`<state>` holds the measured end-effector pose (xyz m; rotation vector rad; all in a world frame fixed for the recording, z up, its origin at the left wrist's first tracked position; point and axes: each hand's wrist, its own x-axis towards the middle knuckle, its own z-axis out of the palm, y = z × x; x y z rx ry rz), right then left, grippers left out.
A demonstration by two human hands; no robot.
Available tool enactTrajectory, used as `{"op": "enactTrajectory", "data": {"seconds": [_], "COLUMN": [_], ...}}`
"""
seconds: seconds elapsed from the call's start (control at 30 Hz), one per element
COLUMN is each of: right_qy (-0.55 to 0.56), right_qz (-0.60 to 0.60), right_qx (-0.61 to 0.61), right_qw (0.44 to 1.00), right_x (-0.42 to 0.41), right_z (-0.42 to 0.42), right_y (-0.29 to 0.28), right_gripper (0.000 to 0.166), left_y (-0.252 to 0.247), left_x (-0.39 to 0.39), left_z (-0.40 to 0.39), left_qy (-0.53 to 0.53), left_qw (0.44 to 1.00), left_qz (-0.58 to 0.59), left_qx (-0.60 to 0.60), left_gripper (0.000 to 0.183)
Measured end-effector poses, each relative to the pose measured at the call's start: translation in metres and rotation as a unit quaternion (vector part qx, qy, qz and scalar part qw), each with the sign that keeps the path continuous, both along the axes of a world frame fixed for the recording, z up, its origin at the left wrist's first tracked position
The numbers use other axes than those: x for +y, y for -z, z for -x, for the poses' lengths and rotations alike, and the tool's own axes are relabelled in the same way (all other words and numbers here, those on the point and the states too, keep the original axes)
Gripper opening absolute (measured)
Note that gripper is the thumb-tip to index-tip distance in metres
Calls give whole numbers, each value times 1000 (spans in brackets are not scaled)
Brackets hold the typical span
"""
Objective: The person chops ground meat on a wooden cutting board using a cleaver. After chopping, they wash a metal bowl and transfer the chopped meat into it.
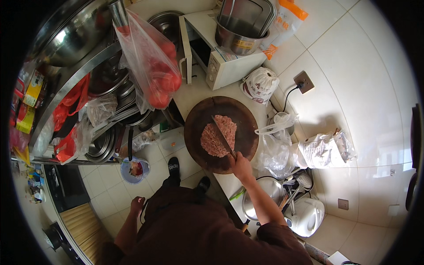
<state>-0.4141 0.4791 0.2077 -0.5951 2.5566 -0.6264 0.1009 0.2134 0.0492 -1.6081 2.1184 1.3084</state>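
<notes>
My right hand (240, 165) grips the handle of a kitchen knife, probably a cleaver (222, 135), whose blade shows almost edge-on. The blade stands across a flattened mound of minced meat (212, 140), touching it. Under the meat is a thick, dark, round wooden chopping board (195, 116) with a crack at its far rim. My left hand (137, 204) hangs low at my left side, away from the board. Its fingers are curled, and whether anything is in them is unclear. A thin black cord shows beside it.
A microwave oven (237, 68) with its door ajar stands beyond the board, metal pots on top. Right of the board lie clear plastic bags (276, 152) and a lidded pan (261, 195). At left hang a bag of tomatoes (162, 76) and a pan rack; a waste bin (126, 172) is below.
</notes>
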Motion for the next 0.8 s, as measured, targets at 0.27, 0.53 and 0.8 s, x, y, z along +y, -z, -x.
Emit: {"op": "enactTrajectory", "data": {"seconds": [0.27, 0.53, 0.8], "right_qy": [-1, 24, 27], "right_qz": [-9, 15, 33], "right_qx": [15, 23, 20], "right_qw": [1000, 999, 999], "right_x": [8, 8, 3], "right_z": [22, 25, 25], "right_y": [19, 16, 34], "right_gripper": [47, 48, 51], "left_y": [20, 20, 20], "left_x": [-8, -8, 1], "left_z": [-25, -13, -1], "left_qy": [-56, 12, -41], "left_qw": [998, 999, 999], "left_qz": [-39, -10, -14], "left_qx": [-2, -31, 27], "left_gripper": [34, 35, 36]}}
